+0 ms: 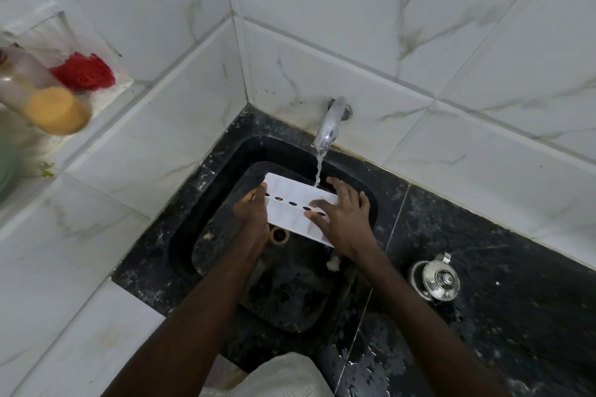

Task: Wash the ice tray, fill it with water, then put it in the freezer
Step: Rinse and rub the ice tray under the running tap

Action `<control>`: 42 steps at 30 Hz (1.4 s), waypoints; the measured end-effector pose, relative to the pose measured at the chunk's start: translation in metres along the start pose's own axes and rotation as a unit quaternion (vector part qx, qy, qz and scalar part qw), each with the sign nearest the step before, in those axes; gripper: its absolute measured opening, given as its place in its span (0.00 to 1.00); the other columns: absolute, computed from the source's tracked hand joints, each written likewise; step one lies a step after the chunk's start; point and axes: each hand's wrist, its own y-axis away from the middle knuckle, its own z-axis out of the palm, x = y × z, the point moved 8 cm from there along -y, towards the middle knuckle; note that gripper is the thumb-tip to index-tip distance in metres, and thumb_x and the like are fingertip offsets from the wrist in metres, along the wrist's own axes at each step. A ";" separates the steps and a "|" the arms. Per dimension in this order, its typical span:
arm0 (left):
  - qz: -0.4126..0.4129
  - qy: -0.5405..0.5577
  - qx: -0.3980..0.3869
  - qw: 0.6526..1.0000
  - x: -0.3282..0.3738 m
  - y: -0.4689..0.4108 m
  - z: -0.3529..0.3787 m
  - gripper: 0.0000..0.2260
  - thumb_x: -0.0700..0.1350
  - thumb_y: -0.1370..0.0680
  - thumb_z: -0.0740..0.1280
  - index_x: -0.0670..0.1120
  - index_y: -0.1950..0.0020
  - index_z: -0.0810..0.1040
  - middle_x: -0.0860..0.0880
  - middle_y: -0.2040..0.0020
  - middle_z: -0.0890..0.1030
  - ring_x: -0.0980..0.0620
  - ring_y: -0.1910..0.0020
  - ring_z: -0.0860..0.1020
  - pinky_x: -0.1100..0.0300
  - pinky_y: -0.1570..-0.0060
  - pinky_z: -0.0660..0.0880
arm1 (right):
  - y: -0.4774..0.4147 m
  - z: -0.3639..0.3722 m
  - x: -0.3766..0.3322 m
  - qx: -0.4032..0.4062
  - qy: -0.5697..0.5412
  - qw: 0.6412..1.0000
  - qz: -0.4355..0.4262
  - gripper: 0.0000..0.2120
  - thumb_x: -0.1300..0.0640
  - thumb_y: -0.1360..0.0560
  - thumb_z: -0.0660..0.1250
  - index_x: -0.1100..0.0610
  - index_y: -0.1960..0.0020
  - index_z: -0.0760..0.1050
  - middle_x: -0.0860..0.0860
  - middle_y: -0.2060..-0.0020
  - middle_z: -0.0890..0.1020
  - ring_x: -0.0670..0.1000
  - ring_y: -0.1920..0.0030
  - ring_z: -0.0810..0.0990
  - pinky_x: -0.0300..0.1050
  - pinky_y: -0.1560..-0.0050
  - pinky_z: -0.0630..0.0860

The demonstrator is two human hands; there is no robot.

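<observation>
The left grip point(250, 213), a bare hand, is curled round the short end of the ice tray point(290, 193) that lies farther from the tap point(329, 126). The right grip point(342, 219) lies spread over the end nearest the tap, thumb and a finger flat on the white upper face and the other fingers fanned past the far edge. Whether any of them hook underneath cannot be told.

The tray hangs over the black sink point(180, 235), just below and in front of the tap. Its long axis runs crosswise to the water stream point(318, 167), following the row of dark holes down its middle. The stream lands on the tray's far edge, close beside the right grip's fingers and well apart from the left grip. The tray's compartments cannot be made out.

This looks like the washing step, with filling and the freezer both yet to come. The right grip is nearer the water and seems placed to rub, while the left one carries the tray. To wet the end away from the tap, the tray would need to slide along its own length toward the stream.

On the dark counter point(500, 284), on the right grip's side of the tap and nearer the person, stands a steel pot point(435, 279) with its lid on. Well away on the left grip's side sit a red scrubber point(84, 71) and a blurred bottle point(42, 97).
</observation>
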 end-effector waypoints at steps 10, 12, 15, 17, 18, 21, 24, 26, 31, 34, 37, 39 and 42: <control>0.029 -0.046 -0.009 0.998 0.011 -0.003 -0.001 0.09 0.49 0.23 0.75 0.44 0.54 0.85 0.48 0.62 0.86 0.51 0.66 0.84 0.59 0.65 0.83 | -0.002 -0.002 -0.015 -0.018 -0.019 1.000 -0.008 0.30 0.27 0.21 0.50 0.43 0.34 0.79 0.51 0.17 0.52 0.56 0.17 0.47 0.71 0.22 0.44; 0.042 -0.049 -0.011 0.998 0.012 0.001 -0.001 0.10 0.49 0.22 0.74 0.43 0.54 0.84 0.48 0.63 0.85 0.52 0.68 0.82 0.61 0.68 0.80 | -0.001 -0.007 -0.007 0.007 -0.010 1.000 0.014 0.27 0.29 0.19 0.51 0.42 0.37 0.80 0.52 0.18 0.55 0.56 0.18 0.50 0.70 0.22 0.46; 0.026 -0.044 -0.019 0.999 0.003 0.009 0.007 0.10 0.49 0.23 0.75 0.43 0.57 0.84 0.43 0.60 0.86 0.48 0.65 0.83 0.56 0.64 0.82 | -0.005 -0.005 -0.009 0.031 -0.001 0.998 0.062 0.29 0.29 0.20 0.52 0.46 0.37 0.80 0.53 0.18 0.55 0.58 0.18 0.51 0.72 0.23 0.47; 0.016 -0.042 -0.012 0.999 -0.001 0.009 0.006 0.10 0.49 0.24 0.75 0.44 0.60 0.83 0.42 0.59 0.86 0.45 0.63 0.84 0.52 0.61 0.82 | -0.007 0.000 -0.018 0.008 -0.009 0.999 0.053 0.32 0.26 0.21 0.50 0.47 0.39 0.80 0.52 0.18 0.53 0.57 0.18 0.49 0.73 0.24 0.46; 0.013 -0.038 -0.005 0.999 -0.002 0.005 0.003 0.09 0.48 0.24 0.76 0.45 0.60 0.83 0.43 0.60 0.86 0.43 0.62 0.84 0.51 0.60 0.83 | -0.006 0.002 -0.020 -0.011 -0.017 0.999 0.039 0.33 0.25 0.22 0.49 0.46 0.39 0.81 0.51 0.17 0.52 0.57 0.18 0.48 0.72 0.23 0.46; 0.019 -0.025 0.012 0.999 0.002 -0.001 -0.009 0.09 0.47 0.23 0.75 0.44 0.60 0.83 0.46 0.63 0.84 0.47 0.65 0.83 0.58 0.66 0.80 | 0.001 0.001 -0.014 -0.029 -0.047 0.998 0.018 0.30 0.26 0.21 0.50 0.41 0.34 0.79 0.50 0.17 0.52 0.55 0.18 0.48 0.70 0.22 0.45; 0.038 -0.009 0.033 0.999 0.009 0.000 -0.014 0.09 0.46 0.22 0.75 0.41 0.57 0.84 0.45 0.63 0.83 0.50 0.66 0.81 0.60 0.67 0.79 | 0.007 -0.003 0.005 0.033 -0.054 0.997 0.036 0.30 0.28 0.20 0.49 0.42 0.31 0.77 0.51 0.18 0.55 0.55 0.18 0.52 0.70 0.23 0.53; 0.042 -0.007 0.031 0.999 0.011 0.001 -0.014 0.10 0.46 0.22 0.75 0.39 0.53 0.85 0.43 0.61 0.84 0.48 0.65 0.81 0.57 0.64 0.80 | 0.011 -0.003 0.012 0.048 -0.048 0.996 0.053 0.31 0.29 0.19 0.49 0.44 0.30 0.76 0.52 0.18 0.56 0.55 0.19 0.53 0.70 0.23 0.54; 0.032 -0.019 0.000 0.999 0.007 0.004 -0.004 0.10 0.48 0.23 0.75 0.41 0.53 0.85 0.44 0.60 0.85 0.48 0.64 0.83 0.57 0.63 0.79 | 0.013 0.005 0.005 0.011 -0.038 0.997 0.059 0.32 0.28 0.20 0.51 0.46 0.27 0.74 0.51 0.18 0.51 0.55 0.18 0.49 0.69 0.22 0.51; 0.055 -0.041 0.014 0.998 0.020 0.005 -0.008 0.10 0.48 0.22 0.74 0.42 0.55 0.84 0.47 0.63 0.84 0.52 0.66 0.82 0.60 0.65 0.78 | 0.015 0.003 0.001 0.016 -0.048 0.999 0.015 0.30 0.27 0.20 0.51 0.44 0.32 0.78 0.50 0.18 0.54 0.55 0.18 0.51 0.69 0.23 0.52; 0.089 -0.066 0.026 0.994 0.036 0.005 -0.013 0.11 0.49 0.22 0.74 0.41 0.51 0.85 0.50 0.64 0.82 0.53 0.65 0.80 0.64 0.69 0.76 | 0.018 -0.004 0.009 0.039 -0.021 0.999 -0.005 0.26 0.30 0.19 0.52 0.41 0.36 0.80 0.50 0.19 0.57 0.54 0.18 0.53 0.69 0.23 0.51; 0.096 -0.075 0.016 0.992 0.038 0.011 -0.008 0.10 0.49 0.21 0.73 0.42 0.52 0.85 0.51 0.64 0.81 0.55 0.66 0.79 0.68 0.73 0.74 | 0.015 -0.007 0.012 0.048 -0.007 0.999 0.022 0.26 0.32 0.18 0.52 0.43 0.34 0.79 0.51 0.18 0.56 0.55 0.18 0.52 0.69 0.22 0.49; 0.100 -0.090 0.002 0.991 0.038 0.017 0.000 0.09 0.50 0.22 0.73 0.44 0.53 0.84 0.51 0.64 0.82 0.54 0.66 0.80 0.69 0.74 0.74 | 0.010 -0.004 0.005 0.034 -0.003 0.997 0.062 0.30 0.30 0.19 0.52 0.47 0.29 0.75 0.53 0.17 0.51 0.57 0.18 0.49 0.69 0.22 0.50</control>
